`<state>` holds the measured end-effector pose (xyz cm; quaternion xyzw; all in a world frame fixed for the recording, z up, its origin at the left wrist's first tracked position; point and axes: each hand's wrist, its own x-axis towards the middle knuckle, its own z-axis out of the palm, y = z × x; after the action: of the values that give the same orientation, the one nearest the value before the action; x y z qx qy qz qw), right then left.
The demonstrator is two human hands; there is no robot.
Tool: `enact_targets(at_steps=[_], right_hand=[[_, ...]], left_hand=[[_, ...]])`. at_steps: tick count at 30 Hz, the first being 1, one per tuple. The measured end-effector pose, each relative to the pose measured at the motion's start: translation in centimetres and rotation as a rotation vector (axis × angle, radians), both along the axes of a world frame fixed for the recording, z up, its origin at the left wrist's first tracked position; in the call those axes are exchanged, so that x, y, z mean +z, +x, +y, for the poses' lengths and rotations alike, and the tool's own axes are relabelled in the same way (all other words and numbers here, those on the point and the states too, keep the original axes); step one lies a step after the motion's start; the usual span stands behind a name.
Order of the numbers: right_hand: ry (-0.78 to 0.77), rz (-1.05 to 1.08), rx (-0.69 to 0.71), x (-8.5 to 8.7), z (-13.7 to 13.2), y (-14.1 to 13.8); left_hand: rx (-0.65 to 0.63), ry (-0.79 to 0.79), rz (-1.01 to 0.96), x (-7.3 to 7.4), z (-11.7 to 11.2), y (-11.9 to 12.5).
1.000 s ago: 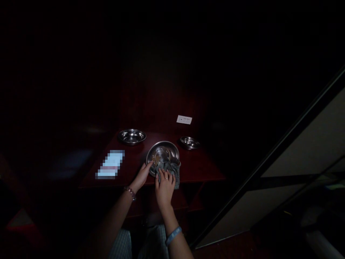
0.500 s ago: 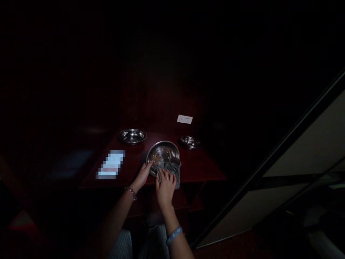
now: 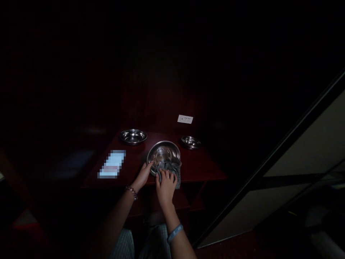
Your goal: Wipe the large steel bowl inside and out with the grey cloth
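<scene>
A round steel plate (image 3: 163, 153) lies near the front edge of a dark red wooden table (image 3: 199, 167). My left hand (image 3: 144, 174) grips the plate's near left rim with curled fingers. My right hand (image 3: 165, 187) presses a grey cloth (image 3: 174, 169) onto the plate's near right rim, fingers bent over the cloth. The cloth hangs over the rim toward the table edge.
A steel bowl (image 3: 133, 136) stands at the back left of the table and a smaller steel bowl (image 3: 191, 141) at the back right. A pale flat item (image 3: 111, 164) lies to the left. A white wall socket (image 3: 185, 119) sits behind. The surroundings are very dark.
Hands, cloth and plate stay almost where they were; only the view has shifted slightly.
</scene>
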<state>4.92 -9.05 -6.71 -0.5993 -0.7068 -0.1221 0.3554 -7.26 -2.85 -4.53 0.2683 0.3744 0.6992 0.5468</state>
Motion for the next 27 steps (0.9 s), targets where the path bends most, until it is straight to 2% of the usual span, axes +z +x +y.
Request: enact_targets(at_steps=[15,23,27], right_hand=[[-0.016,0.028,0.004,0.1,-0.7,-0.6],[-0.080,0.017,-0.042,0.9,-0.6,-1.2],[-0.053,0.023,-0.052,1.0,-0.5,-1.4]], left_hand=[[0.025,-0.053,-0.021,0.3,-0.1,0.0],[0.018,-0.037,-0.018,0.6,-0.3,0.1],[0.035,-0.068,-0.027,0.8,-0.3,0.1]])
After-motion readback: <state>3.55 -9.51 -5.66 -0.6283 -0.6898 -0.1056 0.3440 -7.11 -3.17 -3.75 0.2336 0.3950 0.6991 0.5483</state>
